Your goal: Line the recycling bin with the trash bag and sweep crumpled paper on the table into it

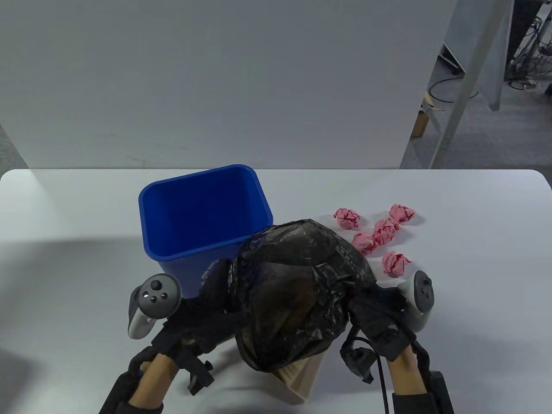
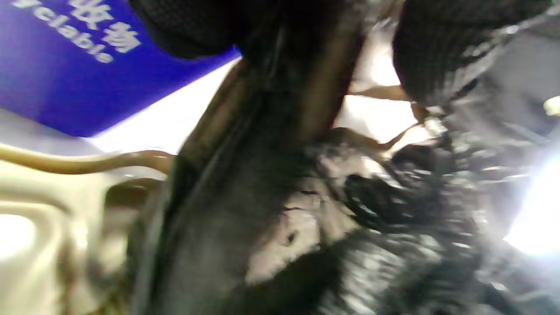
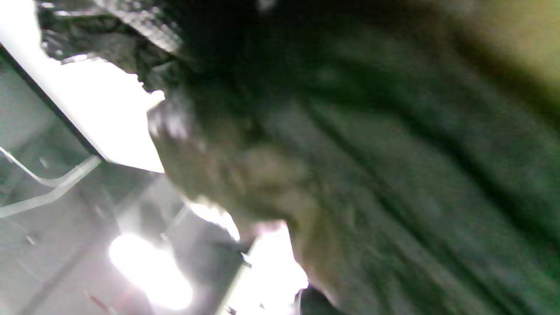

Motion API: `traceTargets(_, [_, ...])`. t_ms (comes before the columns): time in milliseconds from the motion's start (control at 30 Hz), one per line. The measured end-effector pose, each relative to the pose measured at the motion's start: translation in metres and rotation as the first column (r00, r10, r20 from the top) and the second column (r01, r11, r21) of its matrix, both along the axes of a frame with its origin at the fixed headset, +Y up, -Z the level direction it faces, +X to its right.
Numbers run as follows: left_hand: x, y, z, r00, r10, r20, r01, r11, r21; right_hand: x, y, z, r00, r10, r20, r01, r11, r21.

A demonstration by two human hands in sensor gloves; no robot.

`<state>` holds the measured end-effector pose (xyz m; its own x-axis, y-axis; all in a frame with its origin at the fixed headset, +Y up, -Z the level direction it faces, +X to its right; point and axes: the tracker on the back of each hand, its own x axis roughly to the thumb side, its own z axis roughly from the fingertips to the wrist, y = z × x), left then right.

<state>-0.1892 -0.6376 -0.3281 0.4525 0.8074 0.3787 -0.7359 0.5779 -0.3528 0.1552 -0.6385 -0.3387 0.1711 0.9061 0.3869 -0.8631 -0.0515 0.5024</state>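
Table view: I see my left hand (image 1: 202,319) and right hand (image 1: 379,319) grasping the ballooned trash bag (image 1: 297,293) by the table's (image 1: 474,302) near edge, overlapping the unlined recycling bin (image 1: 202,220); crumpled paper (image 1: 379,235) lies right (open surface beyond). Wrist views: blurred bag film.

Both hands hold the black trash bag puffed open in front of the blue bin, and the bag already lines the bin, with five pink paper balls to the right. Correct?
Not quite. In the table view the blue recycling bin is bare inside; the black trash bag is outside it, held up by the left hand and right hand. The five pink paper balls are right.
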Motion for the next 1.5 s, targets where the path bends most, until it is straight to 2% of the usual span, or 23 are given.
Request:
traceTargets(33, [0.002,-0.002,0.001,0.999,-0.015,-0.031,0.015,1.0,0.005,-0.001,0.001,0.002,0.998,0.053,0.026,-0.053,0.999,0.008])
traceTargets(100, [0.001,-0.002,0.005,0.984,-0.028,-0.177,0.044,0.995,0.089,0.004,0.004,0.006,0.956,0.248,0.159,-0.252,0.968,0.001])
traceTargets(133, [-0.003,0.001,0.006,0.969,-0.046,-0.244,0.086,0.984,0.159,0.01,0.004,0.007,0.903,0.338,0.267,-0.346,0.938,-0.015])
traceTargets(233, [-0.017,0.009,0.012,0.918,0.002,-0.397,0.12,0.952,0.282,0.027,0.002,0.008,0.78,0.442,0.442,-0.455,0.886,-0.082])
traceTargets(300, [-0.028,0.013,0.013,0.891,0.068,-0.449,0.083,0.948,0.307,0.04,-0.003,0.006,0.789,0.401,0.466,-0.387,0.913,-0.13])
traceTargets(333, [-0.033,0.015,0.014,0.878,0.106,-0.467,0.049,0.95,0.307,0.048,-0.006,0.005,0.821,0.326,0.469,-0.291,0.945,-0.147])
traceTargets(433, [-0.044,0.017,0.014,0.85,0.169,-0.498,-0.003,0.949,0.316,0.058,-0.01,0.005,0.85,0.206,0.485,-0.148,0.977,-0.156])
traceTargets(533, [-0.051,0.018,0.014,0.831,0.195,-0.521,-0.022,0.947,0.319,0.061,-0.01,0.007,0.829,0.222,0.512,-0.171,0.974,-0.146])
traceTargets(833, [-0.058,0.019,0.014,0.806,0.235,-0.543,-0.068,0.949,0.309,0.054,-0.016,0.004,0.859,0.257,0.442,-0.201,0.965,-0.171])
traceTargets(1033, [-0.061,0.02,0.015,0.795,0.249,-0.553,-0.076,0.946,0.316,0.051,-0.024,0.005,0.875,0.301,0.378,-0.208,0.941,-0.267])
traceTargets(1100, [-0.062,0.02,0.016,0.79,0.254,-0.557,-0.081,0.945,0.316,0.053,-0.026,0.004,0.882,0.25,0.399,-0.145,0.951,-0.274])
traceTargets(1200, [-0.064,0.021,0.016,0.784,0.261,-0.563,-0.086,0.944,0.318,0.06,-0.027,0.006,0.896,0.053,0.44,0.086,0.953,-0.291])
traceTargets(1233, [-0.064,0.021,0.016,0.784,0.262,-0.563,-0.087,0.944,0.319,0.063,-0.027,0.007,0.895,-0.026,0.446,0.164,0.948,-0.272])
traceTargets(1300, [-0.063,0.021,0.016,0.787,0.259,-0.56,-0.084,0.944,0.318,0.063,-0.023,0.009,0.901,-0.107,0.421,0.22,0.948,-0.231])
traceTargets(1367, [-0.061,0.02,0.016,0.796,0.248,-0.553,-0.076,0.946,0.316,0.057,-0.014,0.012,0.923,-0.069,0.379,0.149,0.971,-0.186])
traceTargets(1433, [-0.058,0.02,0.016,0.805,0.235,-0.545,-0.062,0.947,0.316,0.045,-0.003,0.018,0.93,0.157,0.334,-0.11,0.982,-0.155])
traceTargets(1467, [-0.058,0.02,0.016,0.809,0.231,-0.541,-0.057,0.946,0.318,0.04,0.001,0.02,0.898,0.287,0.334,-0.248,0.956,-0.156])
traceTargets(1500, [-0.057,0.02,0.016,0.813,0.228,-0.535,-0.054,0.946,0.32,0.034,0.004,0.02,0.827,0.435,0.357,-0.407,0.9,-0.155])
